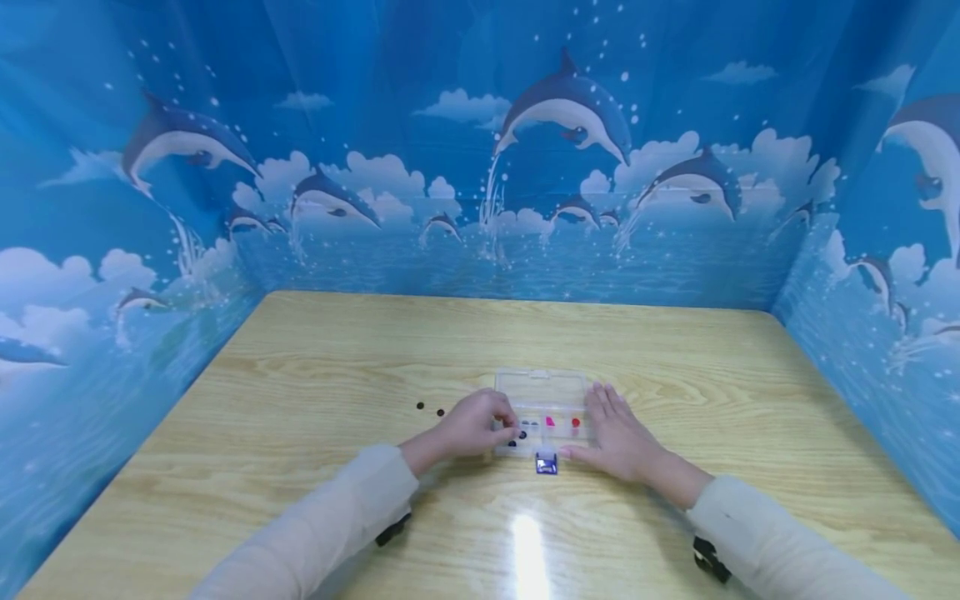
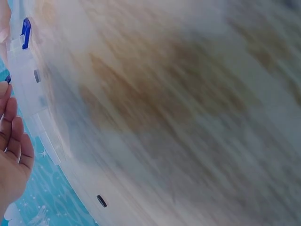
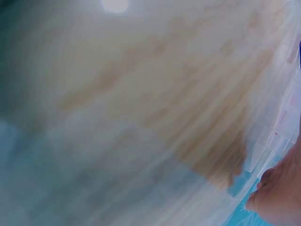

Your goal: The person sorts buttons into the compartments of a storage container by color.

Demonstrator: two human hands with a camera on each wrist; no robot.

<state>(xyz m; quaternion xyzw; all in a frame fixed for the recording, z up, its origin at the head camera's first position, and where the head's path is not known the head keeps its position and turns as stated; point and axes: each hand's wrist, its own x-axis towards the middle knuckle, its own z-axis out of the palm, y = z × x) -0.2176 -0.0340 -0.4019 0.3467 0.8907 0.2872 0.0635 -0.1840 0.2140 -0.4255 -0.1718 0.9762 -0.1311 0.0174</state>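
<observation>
A clear plastic compartment box lies on the table with its lid flipped back and a blue latch at the front. Above its left compartments, my left hand pinches a small dark disc between thumb and fingers. Another dark disc lies in the front left compartment. Farther right in the box are a pink piece and a red round piece. My right hand, fingers straight, rests against the box's right side, its thumb near the latch.
Two dark discs lie on the wooden table to the left of the box. A blue dolphin-print curtain borders the table at the back and sides.
</observation>
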